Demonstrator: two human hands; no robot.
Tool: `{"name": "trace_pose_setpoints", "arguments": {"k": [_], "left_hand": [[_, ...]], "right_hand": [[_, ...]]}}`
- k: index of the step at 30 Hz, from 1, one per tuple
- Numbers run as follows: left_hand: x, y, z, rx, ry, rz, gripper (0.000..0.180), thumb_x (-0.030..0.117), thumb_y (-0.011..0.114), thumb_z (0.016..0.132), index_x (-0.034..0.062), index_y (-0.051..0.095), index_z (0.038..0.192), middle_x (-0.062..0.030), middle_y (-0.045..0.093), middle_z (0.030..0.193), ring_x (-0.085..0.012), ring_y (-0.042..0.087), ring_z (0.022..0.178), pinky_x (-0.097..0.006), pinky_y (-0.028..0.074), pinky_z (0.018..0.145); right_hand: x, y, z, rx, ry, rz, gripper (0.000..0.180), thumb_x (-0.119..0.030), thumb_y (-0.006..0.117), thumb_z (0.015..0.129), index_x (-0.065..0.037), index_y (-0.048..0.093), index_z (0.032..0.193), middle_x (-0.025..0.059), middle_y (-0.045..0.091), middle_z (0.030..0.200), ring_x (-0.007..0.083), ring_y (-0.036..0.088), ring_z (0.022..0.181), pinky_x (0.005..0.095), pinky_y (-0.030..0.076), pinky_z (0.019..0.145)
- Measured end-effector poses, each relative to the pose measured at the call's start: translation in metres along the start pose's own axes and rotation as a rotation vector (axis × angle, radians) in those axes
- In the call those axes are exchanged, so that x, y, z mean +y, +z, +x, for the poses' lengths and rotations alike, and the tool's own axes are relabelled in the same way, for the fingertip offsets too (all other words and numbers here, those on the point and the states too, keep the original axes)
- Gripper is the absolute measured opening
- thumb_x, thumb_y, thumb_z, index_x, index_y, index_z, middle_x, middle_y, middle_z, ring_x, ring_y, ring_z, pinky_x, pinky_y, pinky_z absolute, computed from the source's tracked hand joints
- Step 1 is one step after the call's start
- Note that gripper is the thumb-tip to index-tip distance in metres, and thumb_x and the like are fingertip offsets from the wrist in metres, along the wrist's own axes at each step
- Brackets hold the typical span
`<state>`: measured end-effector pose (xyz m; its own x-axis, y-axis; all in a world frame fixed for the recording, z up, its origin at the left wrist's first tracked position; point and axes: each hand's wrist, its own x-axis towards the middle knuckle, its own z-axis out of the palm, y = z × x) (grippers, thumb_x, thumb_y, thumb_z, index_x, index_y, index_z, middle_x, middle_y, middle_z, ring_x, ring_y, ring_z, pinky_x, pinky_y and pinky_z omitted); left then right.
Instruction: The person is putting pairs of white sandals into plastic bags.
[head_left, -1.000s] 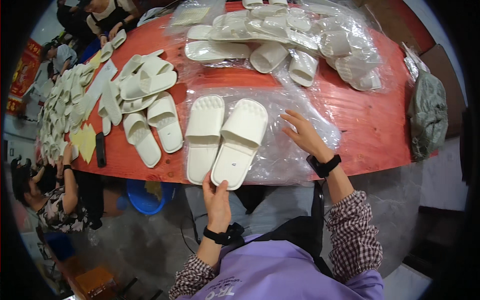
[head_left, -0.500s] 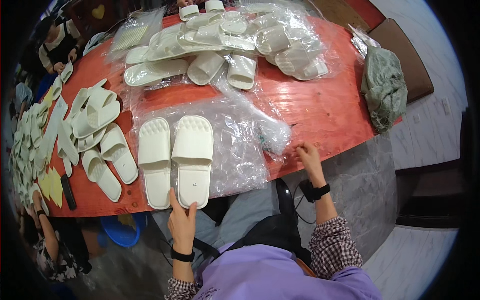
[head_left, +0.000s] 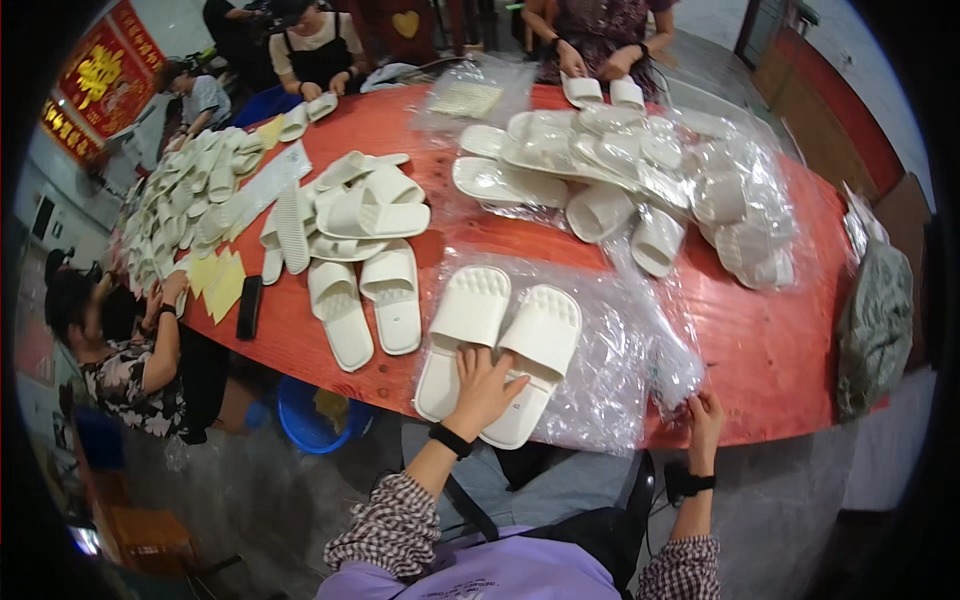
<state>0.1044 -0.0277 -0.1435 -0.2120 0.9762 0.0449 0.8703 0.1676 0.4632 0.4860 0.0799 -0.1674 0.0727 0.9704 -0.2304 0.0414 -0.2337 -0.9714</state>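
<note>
A pair of cream slippers, the left slipper (head_left: 470, 305) and the right slipper (head_left: 545, 335), lies toe-end away from me at the table's near edge. My left hand (head_left: 483, 395) grips both, its fingers reaching in at the straps and its thumb over the right insole; the fingertips are partly hidden. Beneath the pair spreads a clear plastic bag (head_left: 610, 365). At the bag's right, my right hand (head_left: 704, 420) has its fingers closed at the edge of a bunched clear plastic bundle (head_left: 676, 375); exactly what they pinch is small.
Loose slippers (head_left: 375, 215) are piled to the left, near yellow cards (head_left: 218, 285) and a black phone-like object (head_left: 249, 308). Bagged slippers (head_left: 650, 175) fill the far side. A green sack (head_left: 875, 330) stands right. Co-workers sit around the red table (head_left: 760, 365). A blue basin (head_left: 315, 415) is below.
The view has swung left, bringing in more co-workers. My left hand has moved from the slippers' heels up to their straps, and the right slipper now angles outward. My right hand has reached the plastic bundle.
</note>
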Motion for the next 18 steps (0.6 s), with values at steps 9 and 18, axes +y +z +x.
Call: {"name": "trace_pose_setpoints", "arguments": {"k": [9,18], "left_hand": [[0.004,0.006,0.001,0.163,0.011,-0.012,0.044,0.030,0.065,0.084,0.0006,0.053,0.115,-0.0212,0.045,0.118,-0.0419,0.041,0.117,-0.065,0.020,0.108],[-0.010,0.031,0.004,0.112,0.004,-0.005,0.054,0.037,0.064,0.085,0.0027,0.049,0.124,-0.0221,0.039,0.129,-0.0455,0.034,0.128,-0.069,0.014,0.108]], "right_hand": [[-0.002,0.002,0.005,-0.027,0.037,-0.043,0.008,-0.004,0.061,0.090,0.002,0.061,0.095,0.0018,0.061,0.078,0.0071,0.054,0.064,0.0203,0.041,0.057],[0.022,-0.105,-0.001,0.149,-0.041,-0.255,0.015,-0.009,0.058,0.092,0.001,0.060,0.104,0.0021,0.052,0.080,0.0105,0.049,0.071,0.0217,0.042,0.059]]}}
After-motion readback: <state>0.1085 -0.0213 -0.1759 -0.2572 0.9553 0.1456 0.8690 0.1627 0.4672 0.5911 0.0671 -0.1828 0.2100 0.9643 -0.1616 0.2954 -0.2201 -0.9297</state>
